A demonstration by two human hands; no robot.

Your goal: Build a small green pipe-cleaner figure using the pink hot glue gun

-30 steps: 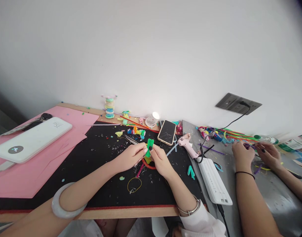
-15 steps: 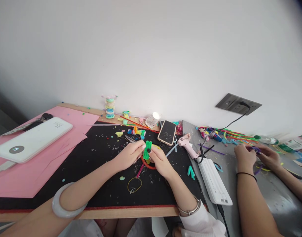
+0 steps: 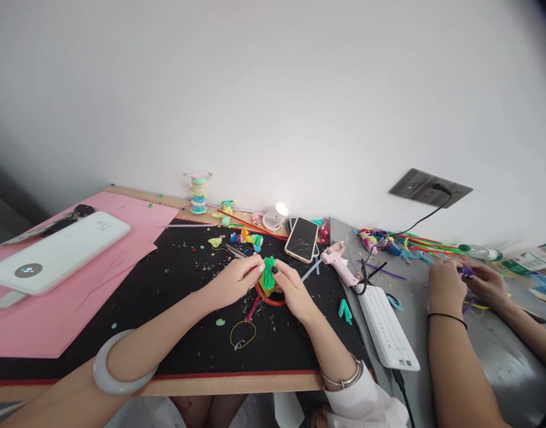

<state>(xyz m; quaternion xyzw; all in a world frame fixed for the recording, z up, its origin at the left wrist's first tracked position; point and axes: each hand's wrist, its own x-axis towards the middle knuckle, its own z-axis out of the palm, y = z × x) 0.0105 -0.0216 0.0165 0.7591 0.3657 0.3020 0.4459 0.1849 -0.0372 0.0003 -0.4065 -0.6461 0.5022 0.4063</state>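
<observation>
Between my hands is a bundle of green pipe cleaners (image 3: 268,274), folded into close side-by-side ridges. My left hand (image 3: 238,278) pinches its left edge between thumb and fingers. On the other edge, my right hand (image 3: 292,289) grips it, a dark-painted nail against the green. Under the bundle lie an orange-red pipe cleaner loop (image 3: 269,301) and a magenta pipe cleaner (image 3: 253,309), partly covered by my hands. A thin yellowish ring (image 3: 243,334) rests on the black mat (image 3: 184,333) nearer me. Just behind my left hand, scissors (image 3: 235,251) are partly hidden.
A pink glue gun (image 3: 339,261), phone (image 3: 302,239) and white power bank (image 3: 386,327) stand to the right. Pink paper (image 3: 77,309) bears another power bank (image 3: 61,252) at left. A co-worker's hands (image 3: 464,285) handle something purple at far right.
My right hand has shifted slightly right along the green bundle, its thumb now nearer the edge. The bundle's ridges look a little more spread. The co-worker's hands have moved slightly.
</observation>
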